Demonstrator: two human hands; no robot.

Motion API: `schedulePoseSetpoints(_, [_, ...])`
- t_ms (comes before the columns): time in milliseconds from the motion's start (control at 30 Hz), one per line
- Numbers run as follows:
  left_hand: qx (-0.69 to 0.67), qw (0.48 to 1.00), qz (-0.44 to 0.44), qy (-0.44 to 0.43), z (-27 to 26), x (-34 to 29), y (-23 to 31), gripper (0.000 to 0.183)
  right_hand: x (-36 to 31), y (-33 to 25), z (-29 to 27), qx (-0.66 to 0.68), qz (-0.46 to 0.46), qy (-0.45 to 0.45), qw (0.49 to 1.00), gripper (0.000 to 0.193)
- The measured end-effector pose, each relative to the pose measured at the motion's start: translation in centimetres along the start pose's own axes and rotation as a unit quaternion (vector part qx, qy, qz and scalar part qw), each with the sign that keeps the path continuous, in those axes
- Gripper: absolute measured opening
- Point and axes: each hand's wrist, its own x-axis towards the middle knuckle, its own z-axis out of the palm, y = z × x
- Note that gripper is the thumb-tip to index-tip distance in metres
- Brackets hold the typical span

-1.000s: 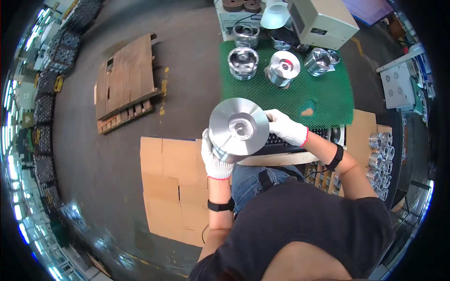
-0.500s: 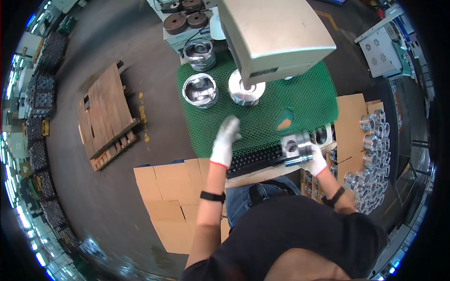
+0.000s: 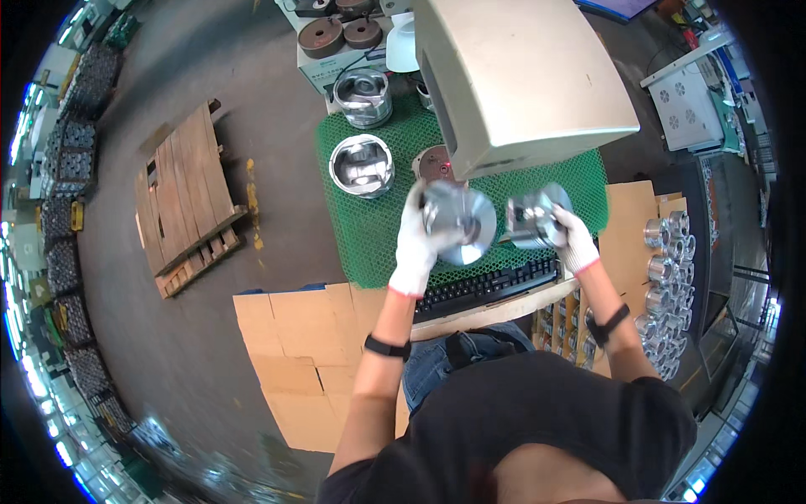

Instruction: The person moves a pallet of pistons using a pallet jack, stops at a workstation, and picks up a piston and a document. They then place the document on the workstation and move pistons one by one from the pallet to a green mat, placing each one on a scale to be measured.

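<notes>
My gloved left hand [image 3: 417, 241] is closed round a shiny metal piston [image 3: 468, 225], raised over the green mesh mat [image 3: 353, 244]; its round flat face shows. A second piston [image 3: 531, 218] is gripped in my gloved right hand [image 3: 576, 241], a short gap to the right of the first and blurred by motion. Just beyond my left hand lies a brown round fixture [image 3: 435, 163] with a small red light spot on it. Two more pistons, one nearer [image 3: 361, 165] and one farther [image 3: 363, 97], stand on the mat at left.
A large beige machine housing [image 3: 537, 84] overhangs the mat's far side. The black keyboard [image 3: 487, 290] runs along the near edge. Many pistons [image 3: 663, 269] stand in rows at right by cardboard [image 3: 631, 227]. Brown discs [image 3: 321, 38] lie on a box at the back; a wooden pallet [image 3: 189, 193] is on the floor.
My left hand has taken the piston off the brown fixture and lifted it toward me. My right hand has brought its piston forward over the mat, away from the keyboard.
</notes>
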Motion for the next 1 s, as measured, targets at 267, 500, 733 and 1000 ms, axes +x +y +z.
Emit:
schedulePoseSetpoints(267, [0.007,0.983,-0.148,0.109,-5.5,-17.4,-5.0,0.108,8.4,1.2,16.3,-0.15,-0.124,-0.08,0.978,0.03])
schedulePoseSetpoints(500, [-0.09,0.921,-0.183,0.332,-11.4,-29.1,-10.4,0.109,12.0,1.0,18.0,-0.232,-0.147,-0.072,0.959,0.037])
schedulePoseSetpoints(733, [-0.161,0.887,-0.172,0.397,-11.6,-29.6,-9.3,0.101,12.6,-2.7,19.1,-0.558,-0.262,-0.082,0.783,0.053])
schedulePoseSetpoints(1000, [-0.22,0.9,-0.141,0.348,-12.6,-30.7,-11.6,0.094,7.7,1.8,23.1,-0.727,-0.549,-0.034,0.411,0.074])
